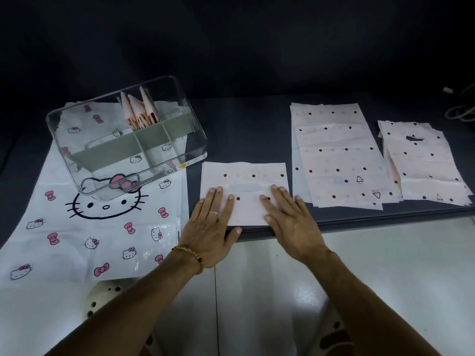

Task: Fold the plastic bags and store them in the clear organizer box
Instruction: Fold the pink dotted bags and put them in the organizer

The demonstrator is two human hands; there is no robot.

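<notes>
i see the dark table (246, 129) running across in front of me; a dark backdrop (231, 42) rises behind it; pale cables (462, 106) coil at the far right edge; below the table's near edge lies a pale tiled floor (385, 265).

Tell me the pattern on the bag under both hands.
Pale pink with dark red and black dots, on the bag being pressed flat; the head view shows it.

Cables (462, 109) cut off at rt edge; print on organizer box (138, 187) too small to read.
</notes>
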